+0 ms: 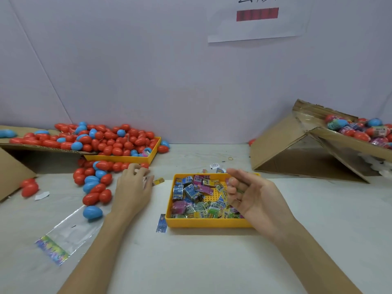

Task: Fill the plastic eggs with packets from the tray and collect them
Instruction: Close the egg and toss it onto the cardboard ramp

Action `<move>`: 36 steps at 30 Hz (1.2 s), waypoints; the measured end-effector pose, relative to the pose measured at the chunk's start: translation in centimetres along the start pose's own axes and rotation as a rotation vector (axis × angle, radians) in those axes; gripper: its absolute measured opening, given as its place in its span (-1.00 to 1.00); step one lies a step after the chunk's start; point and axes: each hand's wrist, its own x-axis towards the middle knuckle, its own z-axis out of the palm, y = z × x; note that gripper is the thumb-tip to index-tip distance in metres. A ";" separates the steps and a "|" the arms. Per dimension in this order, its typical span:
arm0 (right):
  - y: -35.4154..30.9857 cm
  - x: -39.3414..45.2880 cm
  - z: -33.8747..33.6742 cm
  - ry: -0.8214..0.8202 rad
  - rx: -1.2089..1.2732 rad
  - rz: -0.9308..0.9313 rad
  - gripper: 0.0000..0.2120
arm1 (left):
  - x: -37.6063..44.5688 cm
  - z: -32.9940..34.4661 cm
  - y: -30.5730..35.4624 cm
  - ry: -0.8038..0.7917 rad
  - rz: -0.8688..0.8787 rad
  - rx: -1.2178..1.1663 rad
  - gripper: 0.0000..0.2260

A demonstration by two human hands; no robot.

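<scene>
Bare forearms reach in from the bottom edge over the pale tabletop, and each ends in a grip that matters for what might slip. On the left, the left hand lies palm down with its fingers spread loosely toward the scatter of loose red and blue plastic eggs beside the crumpled clear cellophane bag; whether a fingertip already touches an egg I cannot tell, and it holds nothing that shows. The right hand hovers palm up over the right side of the shallow yellow plastic tray of small printed packets, its fingers curled inward (something thin and greenish may sit between them, but it is too small to be sure). The main risk, as I judge it, is the eggs: they are smooth and rounded, crowded near the near yellow tray heaped with red and blue eggs, so a careless sweep of the left fingers could send several rolling toward the tabletop edge. A second risk is a weak pinch on the right, dropping a packet outside the tray, as a few stray packets already lie beyond its rim. Filled eggs sit in the tilted brown cardboard box far right, a long reach that invites a fumble.
</scene>
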 end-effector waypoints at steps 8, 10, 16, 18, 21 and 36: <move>0.6 0.2 -0.2 0.078 -0.289 -0.144 -0.71 | 0.3 1.0 0.3 -0.147 -0.048 0.032 -0.60; 1.1 0.2 -0.4 0.108 -0.618 -0.335 -0.73 | 0.3 1.0 0.2 -0.076 -0.022 -0.021 -0.63; 2.9 1.1 -0.6 -0.108 -1.658 -0.576 -0.61 | 0.6 1.3 -0.2 -0.118 -0.050 0.057 -0.55; 3.4 1.6 -0.4 -0.151 -1.813 -0.449 -0.48 | 0.9 1.5 -0.4 -0.223 -0.086 0.086 -0.54; 4.0 2.0 -0.5 -0.148 -1.919 -0.392 -0.49 | 0.9 1.5 -0.1 -0.196 -0.130 0.014 -0.55; 4.2 2.0 -1.2 -0.023 -1.799 -0.610 -0.69 | -0.5 -1.5 3.9 0.274 0.204 -0.009 -0.77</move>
